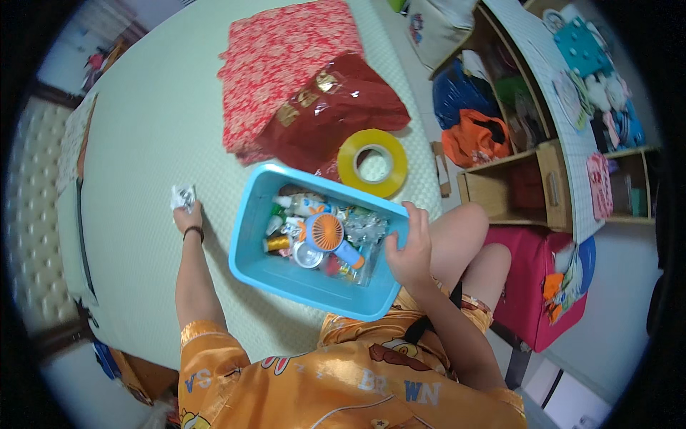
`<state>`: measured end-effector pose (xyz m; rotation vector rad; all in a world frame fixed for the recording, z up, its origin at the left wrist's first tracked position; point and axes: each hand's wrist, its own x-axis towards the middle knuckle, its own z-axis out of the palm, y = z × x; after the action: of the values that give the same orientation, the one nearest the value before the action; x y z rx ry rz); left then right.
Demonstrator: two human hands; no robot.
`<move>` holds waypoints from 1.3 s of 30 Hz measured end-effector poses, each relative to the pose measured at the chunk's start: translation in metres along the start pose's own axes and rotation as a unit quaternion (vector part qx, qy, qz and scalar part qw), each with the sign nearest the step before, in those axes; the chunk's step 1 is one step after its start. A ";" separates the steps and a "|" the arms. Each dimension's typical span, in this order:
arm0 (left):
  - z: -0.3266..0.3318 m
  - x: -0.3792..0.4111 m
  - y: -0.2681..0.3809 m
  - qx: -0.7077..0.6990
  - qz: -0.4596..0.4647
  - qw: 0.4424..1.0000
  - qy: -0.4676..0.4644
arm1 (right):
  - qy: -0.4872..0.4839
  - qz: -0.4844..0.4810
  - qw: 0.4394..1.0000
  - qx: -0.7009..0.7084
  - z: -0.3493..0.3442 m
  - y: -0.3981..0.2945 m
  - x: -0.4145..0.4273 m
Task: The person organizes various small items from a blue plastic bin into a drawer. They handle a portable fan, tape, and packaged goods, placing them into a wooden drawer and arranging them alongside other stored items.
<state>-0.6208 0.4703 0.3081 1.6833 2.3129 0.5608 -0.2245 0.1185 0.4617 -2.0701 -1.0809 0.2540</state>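
Observation:
My left hand (188, 217) reaches out over the bed to the left and holds a small white and silver packet (183, 196), whose exact kind I cannot tell. With my right hand (411, 251) I grip the right rim of a light blue plastic bin (316, 297), fingers outside and thumb inside. A blue handheld fan (326, 232) with an orange grille lies on top of the bin's contents. Around it are a clear bottle with a white cap (305, 205), a gold cylinder (277, 244), a round white-rimmed container (308, 254) and crumpled clear plastic (366, 226).
Beyond the bin, a roll of yellow tape (396, 163) lies against a dark red plastic bag (343, 115) and a folded red patterned cloth (289, 48) on the pale green bed (144, 134). To the right stand a wooden desk with shelves (504, 214) and a pink suitcase (517, 273).

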 end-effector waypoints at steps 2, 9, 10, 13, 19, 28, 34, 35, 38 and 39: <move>-0.001 -0.017 0.020 0.030 0.033 0.999 0.023 | 0.006 0.013 1.000 0.004 -0.002 0.003 -0.002; -0.043 0.009 0.017 0.094 0.063 0.993 0.026 | -0.008 0.025 0.999 0.021 -0.008 0.000 0.001; -0.050 0.022 0.005 0.084 0.059 0.994 0.049 | -0.009 0.026 0.999 0.034 -0.007 0.000 0.001; -0.065 0.031 0.010 -0.034 0.070 0.992 0.096 | -0.003 0.013 0.999 0.040 -0.006 -0.003 0.001; -0.145 -0.130 0.151 -0.278 0.320 0.901 0.097 | -0.023 0.092 0.983 0.155 -0.013 0.003 0.005; -0.140 -0.276 0.172 -0.003 0.615 0.776 -0.141 | -0.129 0.291 0.943 0.093 0.024 0.068 0.109; -0.156 -0.276 0.180 -0.019 0.559 0.799 -0.220 | -0.115 0.340 0.925 0.125 0.047 0.071 0.117; -0.157 -0.270 0.184 -0.017 0.553 0.809 -0.199 | -0.108 0.331 0.928 0.131 0.049 0.082 0.117; -0.166 -0.246 0.182 -0.025 0.502 0.856 -0.122 | -0.105 0.318 0.928 0.163 0.042 0.078 0.117; -0.167 -0.239 0.190 -0.071 0.485 0.865 -0.106 | -0.093 0.316 0.927 0.178 0.035 0.077 0.116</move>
<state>-0.4484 0.2665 0.5304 2.5891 1.1003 0.6246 -0.1227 0.2008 0.4025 -2.0192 -0.3867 0.9124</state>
